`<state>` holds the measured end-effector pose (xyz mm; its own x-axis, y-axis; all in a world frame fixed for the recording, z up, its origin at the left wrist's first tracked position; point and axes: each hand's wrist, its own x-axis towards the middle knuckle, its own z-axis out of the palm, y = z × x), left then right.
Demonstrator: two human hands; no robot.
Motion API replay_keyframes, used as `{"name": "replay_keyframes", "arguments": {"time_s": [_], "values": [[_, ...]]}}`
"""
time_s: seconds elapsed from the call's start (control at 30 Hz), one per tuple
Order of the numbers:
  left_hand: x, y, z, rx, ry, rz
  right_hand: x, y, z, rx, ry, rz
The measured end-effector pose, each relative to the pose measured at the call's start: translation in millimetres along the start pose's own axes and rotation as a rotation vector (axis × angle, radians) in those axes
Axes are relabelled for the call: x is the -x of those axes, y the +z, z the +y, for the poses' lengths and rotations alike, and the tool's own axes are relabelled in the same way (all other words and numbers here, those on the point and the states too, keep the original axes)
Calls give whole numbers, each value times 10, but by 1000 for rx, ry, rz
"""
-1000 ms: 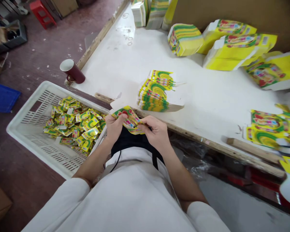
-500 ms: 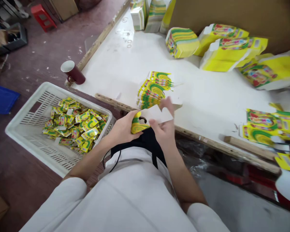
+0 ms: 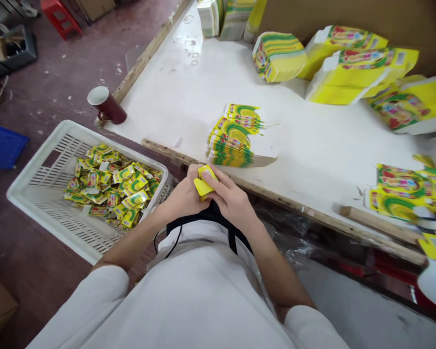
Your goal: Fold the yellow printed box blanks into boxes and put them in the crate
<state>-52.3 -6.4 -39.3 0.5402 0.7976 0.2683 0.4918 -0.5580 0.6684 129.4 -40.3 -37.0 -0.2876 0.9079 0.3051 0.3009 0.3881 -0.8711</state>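
Note:
Between my two hands, in front of my waist, is a small yellow cardboard box (image 3: 204, 182) with a flap standing out. My left hand (image 3: 187, 195) is closed around its left side. From the other side my right hand (image 3: 229, 195) grips it, fingers pressed on the top near the flap; the fingers cover much of the box. Just beyond my hands, a fanned stack of flat yellow-and-green printed cartons (image 3: 232, 138) lies near the table edge. To my left stands a white plastic basket (image 3: 39, 206) holding many small folded boxes (image 3: 112, 186).
A maroon mug (image 3: 107, 105) stands at the corner of the white table (image 3: 312, 150). Bundles of cartons (image 3: 359, 75) line the back. More flat cartons (image 3: 399, 191) and a wooden strip (image 3: 380, 225) lie at right. A red stool (image 3: 61, 18) stands on the floor.
The carton's white inner panel and round cutout showed before; now a compact yellow box with a flap shows. My right hand has come in and closed against it beside my left hand.

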Motion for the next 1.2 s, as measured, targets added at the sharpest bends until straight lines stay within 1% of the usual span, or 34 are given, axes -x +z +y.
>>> {"name": "replay_keyframes", "arguments": {"time_s": [0.07, 0.1, 0.13, 0.2, 0.23, 0.27, 0.3, 0.37, 0.43, 0.5, 0.6, 0.7, 0.77, 0.83, 0.9, 0.93, 1.0, 1.03, 1.07, 1.1, 1.13, 1.17, 1.2], "values": [[-13, -41, 24, 14, -88, 78, 26, -31, -10, 53, -41, 41], [-19, -75, 49, 14, -119, 81, 35, -37, -10, 60, -66, 53], [-24, -111, 81, 8, -132, 54, 40, -36, -9, 55, -87, 73], [-32, -170, 147, -6, -124, -53, 39, -14, -11, 15, -106, 140], [-35, -188, 175, -2, -118, -106, 33, 4, -15, -4, -108, 153], [-38, -199, 195, 7, -108, -137, 25, 24, -22, -10, -113, 138], [-41, -204, 207, 14, -93, -144, 15, 44, -31, 1, -122, 95], [-49, -211, 210, 9, -55, -105, -2, 74, -48, 60, -138, -29], [-60, -231, 197, -22, -34, -61, -9, 77, -55, 100, -127, -101], [-73, -270, 185, -44, -55, -57, -5, 43, -44, 101, -101, -122], [-94, -336, 182, -20, -91, -75, -2, -75, 2, 88, -93, -123], [-118, -365, 189, 19, -102, -133, -28, -198, 62, 69, -101, -162], [-138, -344, 198, 18, -79, -165, -56, -217, 96, 44, -91, -187], [-157, -297, 211, -30, -38, -162, -79, -165, 115, 13, -53, -152], [-161, -257, 221, -95, -2, -150, -93, -72, 108, -32, 3, -81], [-150, -255, 220, -118, 4, -148, -100, -31, 95, -60, 23, -62], [-96, -316, 187, -157, -28, -154, -125, -5, 63, -105, 27, -72], [-50, -386, 150, -197, -78, -155, -150, -29, 56, -103, 20, -70], [7, -480, 96, -261, -149, -153, -185, -79, 66, -74, 14, -39], [74, -592, 28, -346, -236, -145, -231, -148, 97, -12, 16, 23], [145, -713, -50, -447, -329, -129, -284, -230, 156, 75, 32, 118], [217, -830, -134, -536, -395, -115, -342, -314, 239, 191, 61, 239], [284, -932, -214, -597, -454, -85, -399, -393, 342, 321, 100, 319]]}}
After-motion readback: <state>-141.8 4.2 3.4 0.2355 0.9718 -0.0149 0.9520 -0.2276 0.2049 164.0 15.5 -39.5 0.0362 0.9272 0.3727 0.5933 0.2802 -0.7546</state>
